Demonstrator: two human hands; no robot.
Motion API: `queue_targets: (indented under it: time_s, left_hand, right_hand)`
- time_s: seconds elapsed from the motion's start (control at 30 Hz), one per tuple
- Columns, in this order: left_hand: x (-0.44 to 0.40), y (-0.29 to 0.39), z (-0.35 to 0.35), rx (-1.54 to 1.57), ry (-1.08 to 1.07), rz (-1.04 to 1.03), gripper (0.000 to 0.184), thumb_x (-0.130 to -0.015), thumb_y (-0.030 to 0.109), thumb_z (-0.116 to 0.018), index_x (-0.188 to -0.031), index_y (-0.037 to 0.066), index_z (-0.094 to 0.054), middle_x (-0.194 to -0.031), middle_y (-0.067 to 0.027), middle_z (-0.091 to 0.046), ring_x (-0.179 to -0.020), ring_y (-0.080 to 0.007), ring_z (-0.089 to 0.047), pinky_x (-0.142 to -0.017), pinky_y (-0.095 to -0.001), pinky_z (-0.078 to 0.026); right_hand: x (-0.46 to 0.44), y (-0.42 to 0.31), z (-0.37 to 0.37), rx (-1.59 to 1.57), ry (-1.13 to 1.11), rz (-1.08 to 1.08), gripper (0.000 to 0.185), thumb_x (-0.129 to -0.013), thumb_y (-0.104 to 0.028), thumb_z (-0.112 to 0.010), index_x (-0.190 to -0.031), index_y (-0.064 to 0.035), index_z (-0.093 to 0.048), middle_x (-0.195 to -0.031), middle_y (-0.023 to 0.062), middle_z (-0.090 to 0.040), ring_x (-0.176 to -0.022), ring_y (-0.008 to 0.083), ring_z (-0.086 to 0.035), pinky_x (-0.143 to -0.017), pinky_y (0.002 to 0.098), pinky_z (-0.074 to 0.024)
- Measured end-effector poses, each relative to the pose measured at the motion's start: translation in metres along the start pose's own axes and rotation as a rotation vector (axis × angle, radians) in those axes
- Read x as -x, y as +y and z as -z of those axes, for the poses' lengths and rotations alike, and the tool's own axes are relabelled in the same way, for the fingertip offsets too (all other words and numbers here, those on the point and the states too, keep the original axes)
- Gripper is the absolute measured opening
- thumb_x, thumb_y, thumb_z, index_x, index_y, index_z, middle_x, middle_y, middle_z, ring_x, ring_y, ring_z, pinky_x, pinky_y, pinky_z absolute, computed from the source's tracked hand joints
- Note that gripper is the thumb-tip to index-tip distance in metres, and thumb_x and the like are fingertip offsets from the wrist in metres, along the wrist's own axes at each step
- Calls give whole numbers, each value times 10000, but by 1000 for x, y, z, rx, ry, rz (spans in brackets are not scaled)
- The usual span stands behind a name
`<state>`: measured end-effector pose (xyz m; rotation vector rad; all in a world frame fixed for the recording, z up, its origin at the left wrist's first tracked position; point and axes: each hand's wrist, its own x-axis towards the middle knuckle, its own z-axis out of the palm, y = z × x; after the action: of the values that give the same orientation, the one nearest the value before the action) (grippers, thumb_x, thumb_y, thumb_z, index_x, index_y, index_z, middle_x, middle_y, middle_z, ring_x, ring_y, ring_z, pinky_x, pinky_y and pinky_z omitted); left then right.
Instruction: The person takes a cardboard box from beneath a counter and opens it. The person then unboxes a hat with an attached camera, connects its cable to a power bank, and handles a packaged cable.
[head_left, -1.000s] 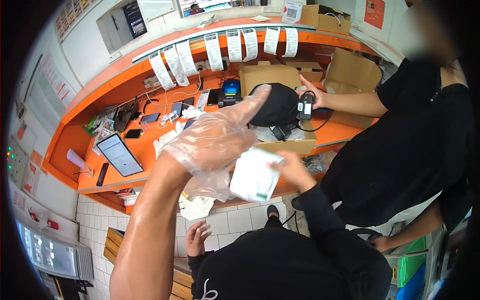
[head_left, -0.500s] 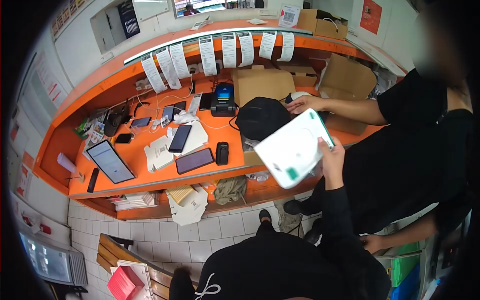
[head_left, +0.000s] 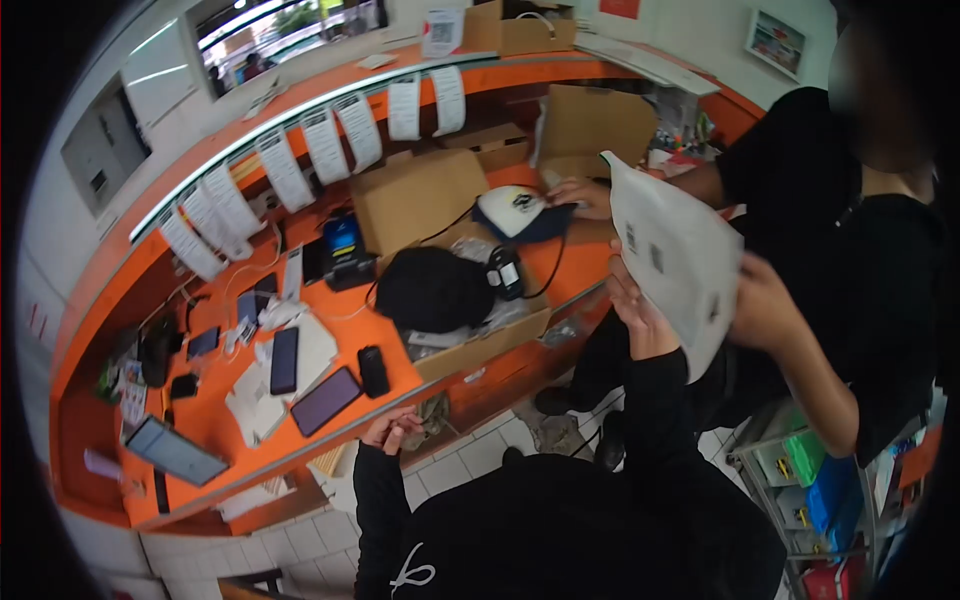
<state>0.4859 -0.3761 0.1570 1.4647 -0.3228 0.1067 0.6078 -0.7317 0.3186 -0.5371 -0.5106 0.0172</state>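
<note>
My right hand point(head_left: 640, 312) grips the left edge of a flat, slightly bowed white package point(head_left: 672, 265) with dark printed marks; some of my fingers are hidden by it. A co-worker's hand point(head_left: 765, 300) is at the package's right edge. My left hand point(head_left: 393, 430) is at the front edge of the orange desk point(head_left: 480, 362), fingers loosely curled and apart, with nothing visible in it. A black cap point(head_left: 435, 290) lies on an open cardboard box point(head_left: 490, 338) in front of me. The co-worker's other hand point(head_left: 585, 198) touches a white and navy cap point(head_left: 522, 212).
On the desk are a tablet point(head_left: 175, 450), a purple-screened phone point(head_left: 326, 402), a black handheld device point(head_left: 373, 371) and a blue-black printer point(head_left: 345, 250). Paper slips point(head_left: 285, 170) hang from the shelf. A co-worker point(head_left: 840, 250) stands close at the right, by a rack point(head_left: 790, 500).
My view has turned right. The white package has tilted upright, and the co-worker's hand has come to its right edge. The white and navy cap is now uncovered. My left hand has come into view.
</note>
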Motion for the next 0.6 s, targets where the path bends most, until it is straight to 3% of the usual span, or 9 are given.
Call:
queue_targets:
  time_s: [0.07, 0.1, 0.13, 0.3, 0.37, 0.43, 0.47, 0.53, 0.6]
  left_hand:
    - [-29, -3, -7, 39, -55, -29, 390, -908, 299, -456, -1131, -17, -500, -923, -85, -575, -828, -159, -567, -730, -263, -433]
    - [-43, -6, -9, 67, -80, -52, 392, -909, 300, -456, -1136, -17, -496, -925, -87, -575, -827, -163, -566, -729, -271, -437]
    - [-56, -18, -5, 68, -135, -38, 486, -891, 386, -471, -1161, -18, -477, -938, -92, -580, -841, -178, -572, -719, -292, -448]
    - [-144, 1, -43, 455, -352, -118, 727, -831, 560, -448, -1270, -12, -352, -1152, -150, -508, -1015, -265, -536, -813, -394, -468]
    - [-166, 0, -66, 767, -402, -185, 743, -839, 520, -469, -1317, -6, -255, -1264, -161, -417, -1080, -315, -492, -873, -482, -435]
    - [-198, -3, -82, 838, -67, 233, 665, -853, 322, -524, -1334, 8, -189, -1281, -182, -387, -1088, -357, -487, -833, -509, -474]
    - [-190, 16, -87, 721, -124, 120, 629, -840, 203, -509, -1338, 20, -170, -1268, -195, -395, -1090, -373, -483, -796, -502, -502]
    - [-185, 40, -91, 702, -137, 56, 592, -807, -31, -439, -1330, 52, -175, -1255, -225, -392, -1082, -392, -488, -694, -455, -562]
    - [-188, 30, -84, 711, -153, 22, 576, -812, -52, -429, -1323, 68, -192, -1274, -218, -374, -1100, -387, -475, -732, -494, -542]
  right_hand:
    - [-14, -21, 15, 922, 290, 297, 166, -878, -106, -508, -1000, 4, -486, -853, 64, -545, -597, 85, -509, -418, 173, -392]
    - [-17, -23, 3, 1074, 382, 512, 167, -882, -126, -522, -982, 3, -484, -865, 53, -549, -687, 79, -525, -574, 194, -447]
    - [-16, -30, 8, 922, 369, 467, 154, -883, -140, -532, -954, -11, -484, -898, 54, -558, -769, 77, -530, -702, 210, -446]
    - [-23, 8, 2, 1016, 367, 390, 150, -884, -177, -544, -860, -44, -479, -785, -22, -518, -698, 23, -438, -638, 164, -388]
    - [-22, 31, 2, 993, 390, 290, 174, -885, -202, -540, -893, -49, -457, -767, 9, -530, -605, 37, -470, -519, 162, -397]
    - [-19, 49, -7, 872, 367, 100, 241, -884, -203, -533, -996, -26, -414, -764, 52, -538, -488, 66, -482, -382, 171, -381]
    - [-18, 54, -5, 862, 375, 74, 241, -884, -203, -533, -996, -26, -414, -764, 52, -538, -488, 66, -482, -382, 171, -381]
    - [-18, 63, -1, 889, 279, 75, 324, -875, -172, -543, -1091, 4, -378, -900, 84, -523, -642, 97, -544, -526, 179, -455]
    - [-17, 68, 0, 1459, 262, 426, 529, -816, -131, -605, -1222, 27, -304, -1161, 162, -380, -1024, 214, -450, -852, 297, -396]
